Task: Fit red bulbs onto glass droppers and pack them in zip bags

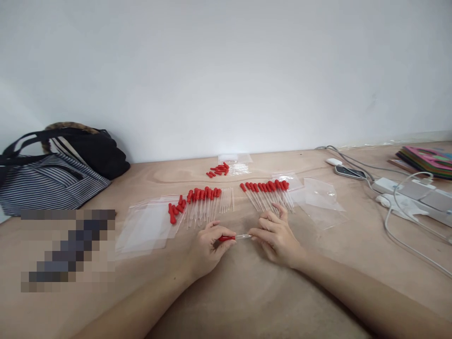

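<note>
Between my two hands lies a glass dropper held level above the table. My left hand (213, 242) pinches its red rubber bulb (227, 238). The clear glass tube (243, 236) runs from the bulb to my right hand (273, 235), whose thumb and fingertips grip its far part. Whether the bulb is fully seated on the tube is hard to make out. Just beyond my right hand lies a row of red-bulbed droppers (266, 187). Past my left hand is another group of droppers (203, 194), with loose red bulbs (173, 216) to its left and bare glass tubes (226, 200) to its right.
Farther back are more red bulbs (219, 169) and glass tubes (240, 168). Clear plastic bags (144, 228) lie left, others (325, 202) right. A striped bag (52, 179) stands far left; a power strip (431, 200) with cables and coloured sheets (427, 160) are right.
</note>
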`<action>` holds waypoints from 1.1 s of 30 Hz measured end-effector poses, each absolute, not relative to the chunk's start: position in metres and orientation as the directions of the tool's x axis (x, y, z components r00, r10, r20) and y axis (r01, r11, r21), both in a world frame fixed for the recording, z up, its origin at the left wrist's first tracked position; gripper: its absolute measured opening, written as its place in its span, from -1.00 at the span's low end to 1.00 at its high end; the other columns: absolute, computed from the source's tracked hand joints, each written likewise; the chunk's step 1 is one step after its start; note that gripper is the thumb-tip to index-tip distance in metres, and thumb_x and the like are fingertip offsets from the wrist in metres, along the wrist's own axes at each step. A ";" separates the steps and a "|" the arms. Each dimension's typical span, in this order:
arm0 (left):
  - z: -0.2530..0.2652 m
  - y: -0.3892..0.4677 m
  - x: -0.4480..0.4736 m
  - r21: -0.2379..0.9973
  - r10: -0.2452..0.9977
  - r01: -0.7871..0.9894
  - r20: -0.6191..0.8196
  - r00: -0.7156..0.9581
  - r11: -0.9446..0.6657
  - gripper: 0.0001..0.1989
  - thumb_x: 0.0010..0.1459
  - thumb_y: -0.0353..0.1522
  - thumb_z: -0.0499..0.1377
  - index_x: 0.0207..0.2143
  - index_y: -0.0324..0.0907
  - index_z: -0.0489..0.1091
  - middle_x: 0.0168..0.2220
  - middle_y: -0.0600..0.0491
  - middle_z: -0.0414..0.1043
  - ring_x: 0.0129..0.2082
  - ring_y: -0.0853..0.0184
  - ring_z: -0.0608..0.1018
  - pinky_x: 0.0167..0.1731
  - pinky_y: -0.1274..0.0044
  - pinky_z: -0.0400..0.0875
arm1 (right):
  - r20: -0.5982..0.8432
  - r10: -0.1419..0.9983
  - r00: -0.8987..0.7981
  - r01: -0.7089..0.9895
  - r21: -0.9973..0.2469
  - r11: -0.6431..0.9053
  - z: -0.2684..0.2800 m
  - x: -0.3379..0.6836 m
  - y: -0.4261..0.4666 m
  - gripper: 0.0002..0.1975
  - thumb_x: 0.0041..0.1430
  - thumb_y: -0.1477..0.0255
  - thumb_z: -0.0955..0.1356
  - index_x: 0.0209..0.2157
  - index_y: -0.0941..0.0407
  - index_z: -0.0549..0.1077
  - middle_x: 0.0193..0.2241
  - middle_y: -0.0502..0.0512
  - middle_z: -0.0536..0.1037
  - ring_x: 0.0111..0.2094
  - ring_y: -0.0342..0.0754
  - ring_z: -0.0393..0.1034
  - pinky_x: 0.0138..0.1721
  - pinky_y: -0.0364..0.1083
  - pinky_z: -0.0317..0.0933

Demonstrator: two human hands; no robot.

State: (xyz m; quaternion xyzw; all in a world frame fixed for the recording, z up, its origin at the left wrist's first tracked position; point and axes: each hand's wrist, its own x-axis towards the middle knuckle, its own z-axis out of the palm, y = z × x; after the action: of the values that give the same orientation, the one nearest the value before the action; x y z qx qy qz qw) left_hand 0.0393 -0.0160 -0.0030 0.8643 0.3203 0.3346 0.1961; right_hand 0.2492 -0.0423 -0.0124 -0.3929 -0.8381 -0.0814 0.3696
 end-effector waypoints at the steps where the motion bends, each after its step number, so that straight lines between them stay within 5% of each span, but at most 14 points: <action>1: -0.004 -0.016 0.039 0.560 0.688 0.419 0.456 0.565 -0.715 -0.90 0.09 -0.37 0.08 -0.39 -0.16 0.38 -0.50 0.13 0.51 -0.58 0.47 0.48 -0.06 0.32 0.25 | 0.689 0.590 -0.422 0.716 -0.145 0.682 -0.012 0.248 -0.042 -0.81 0.11 0.48 0.21 -0.42 0.09 0.45 -0.60 -0.04 0.31 -0.35 -0.11 0.20 0.00 0.13 -0.21; 15: -0.005 -0.015 0.041 0.597 0.724 0.438 0.404 0.559 -0.672 -0.88 0.05 -0.37 0.09 -0.40 -0.13 0.42 -0.52 0.14 0.51 -0.60 0.46 0.48 -0.05 0.34 0.28 | 0.695 0.579 -0.426 0.712 -0.137 0.689 -0.016 0.243 -0.044 -0.82 0.10 0.50 0.22 -0.40 0.10 0.44 -0.60 -0.04 0.30 -0.37 -0.13 0.20 0.00 0.13 -0.19; 19: 0.004 -0.016 0.040 0.610 0.752 0.470 0.360 0.552 -0.638 -0.84 0.01 -0.33 0.14 -0.30 -0.14 0.41 -0.42 0.11 0.53 -0.47 0.40 0.53 -0.07 0.39 0.31 | 0.703 0.577 -0.415 0.724 -0.129 0.678 -0.014 0.245 -0.042 -0.84 0.10 0.48 0.23 -0.40 0.08 0.44 -0.59 -0.05 0.31 -0.35 -0.11 0.20 0.01 0.14 -0.21; 33: -0.010 -0.016 0.040 0.593 0.702 0.403 0.449 0.553 -0.697 -0.88 0.06 -0.40 0.10 -0.43 -0.11 0.43 -0.52 0.13 0.52 -0.53 0.42 0.52 -0.02 0.29 0.22 | 0.676 0.603 -0.424 0.728 -0.142 0.671 -0.013 0.242 -0.046 -0.81 0.08 0.51 0.21 -0.45 0.10 0.44 -0.60 -0.03 0.30 -0.36 -0.12 0.19 0.00 0.11 -0.20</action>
State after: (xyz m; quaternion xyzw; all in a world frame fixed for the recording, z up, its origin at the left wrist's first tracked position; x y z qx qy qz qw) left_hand 0.0403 -0.0159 -0.0105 0.8543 0.3234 0.3445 0.2164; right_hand 0.2415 -0.0465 -0.0128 -0.3963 -0.8395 -0.0863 0.3616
